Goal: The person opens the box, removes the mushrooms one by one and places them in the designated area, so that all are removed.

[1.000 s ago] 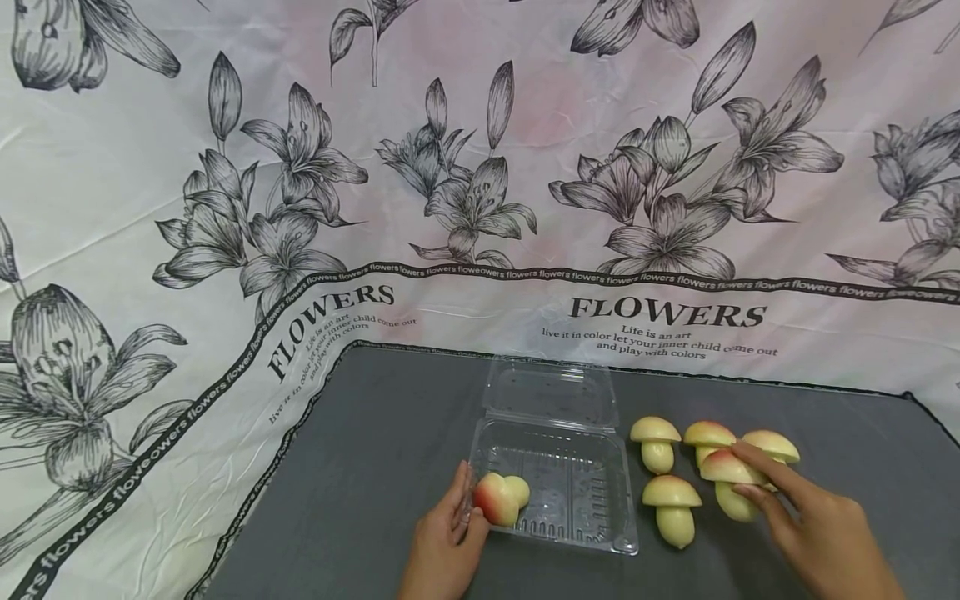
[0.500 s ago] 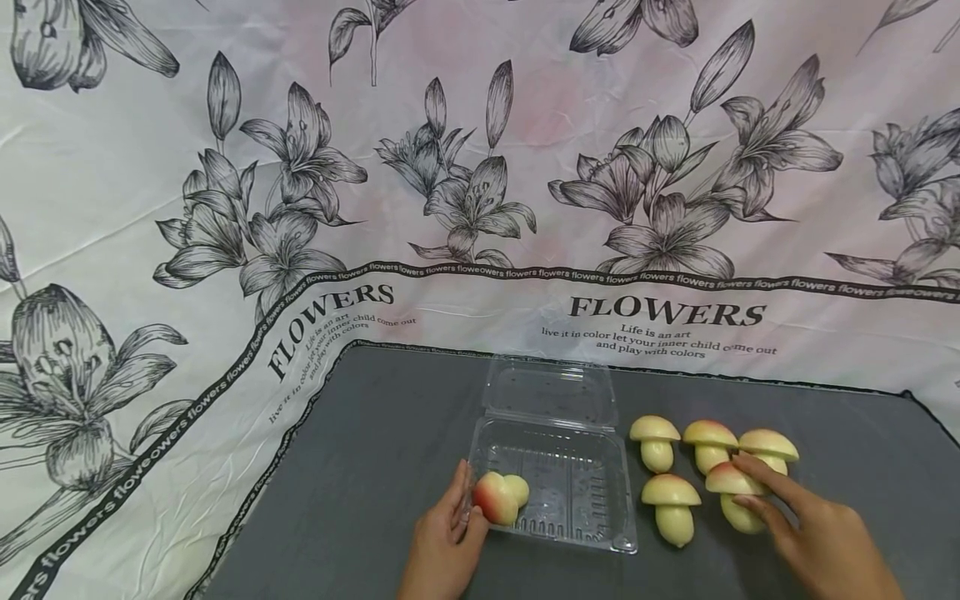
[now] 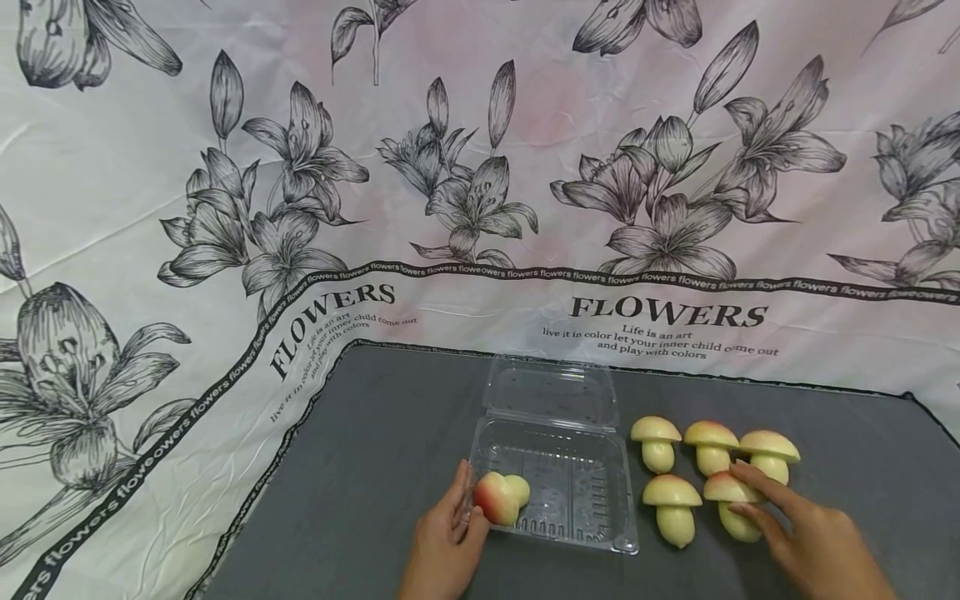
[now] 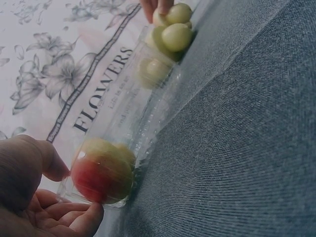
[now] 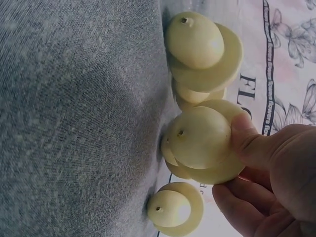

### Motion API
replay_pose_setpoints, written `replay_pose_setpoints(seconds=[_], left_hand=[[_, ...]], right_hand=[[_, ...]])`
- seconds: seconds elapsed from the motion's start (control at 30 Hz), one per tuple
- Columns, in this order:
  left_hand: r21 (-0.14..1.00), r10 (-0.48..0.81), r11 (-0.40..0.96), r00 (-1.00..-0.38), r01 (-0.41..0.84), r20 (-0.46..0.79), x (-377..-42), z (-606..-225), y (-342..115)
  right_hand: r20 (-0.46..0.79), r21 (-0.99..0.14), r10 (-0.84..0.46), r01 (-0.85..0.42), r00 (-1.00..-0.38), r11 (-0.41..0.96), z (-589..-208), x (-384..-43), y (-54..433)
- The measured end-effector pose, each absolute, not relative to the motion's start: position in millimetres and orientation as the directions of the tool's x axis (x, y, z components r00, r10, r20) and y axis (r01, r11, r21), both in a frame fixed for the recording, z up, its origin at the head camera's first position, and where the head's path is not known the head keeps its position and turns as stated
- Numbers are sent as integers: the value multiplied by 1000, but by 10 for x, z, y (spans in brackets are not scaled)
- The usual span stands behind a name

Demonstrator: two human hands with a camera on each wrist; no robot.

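My right hand [image 3: 813, 533] pinches the cap of a toy mushroom [image 3: 738, 523], pale yellow-green with a red-tinged top, at the front right of the group. In the right wrist view its thumb [image 5: 252, 140] presses one side of the cap, with the fingers on the other. My left hand [image 3: 447, 533] grips the left wall of a clear plastic container [image 3: 555, 475] whose lid stands open toward the back. Inside, at the near left corner, lies a red and yellow mushroom [image 3: 497, 500]; the left wrist view shows it through the plastic.
Several more mushrooms [image 3: 670, 508] lie on the dark grey tabletop [image 3: 360, 475] right of the container, in two rough rows with stems toward me. The clear lid [image 3: 551, 392] reaches the back edge. Behind hangs a white flower-printed cloth [image 3: 465, 308].
My right hand has brought its mushroom a little toward me, from overlapping the back row to a place in the front row. The left hand and the container have stayed put.
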State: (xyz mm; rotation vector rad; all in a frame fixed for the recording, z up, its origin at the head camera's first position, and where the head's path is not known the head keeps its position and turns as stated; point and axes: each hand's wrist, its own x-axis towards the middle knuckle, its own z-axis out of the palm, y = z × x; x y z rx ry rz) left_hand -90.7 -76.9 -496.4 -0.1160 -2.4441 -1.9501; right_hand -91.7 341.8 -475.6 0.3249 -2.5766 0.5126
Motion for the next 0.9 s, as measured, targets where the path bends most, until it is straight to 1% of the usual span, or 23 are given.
replay_pose_setpoints(seconds=[0.37, 0.5, 0.6, 0.9], left_hand=[[968, 42, 248, -999, 37, 27, -929, -4968, -761], [966, 40, 258, -999, 33, 23, -937, -4959, -756], [966, 36, 257, -999, 33, 25, -938, -4958, -753], [971, 50, 231, -997, 62, 52, -912, -4957, -767]], right_hand=[[484, -292, -133, -303, -865, 907, -4777, -908, 3438], [421, -299, -112, -255, -900, 920, -4763, -907, 3431], [391, -306, -100, -231, -915, 923, -4760, -909, 3427], [435, -302, -107, -257, -894, 918, -4791, -916, 3436]])
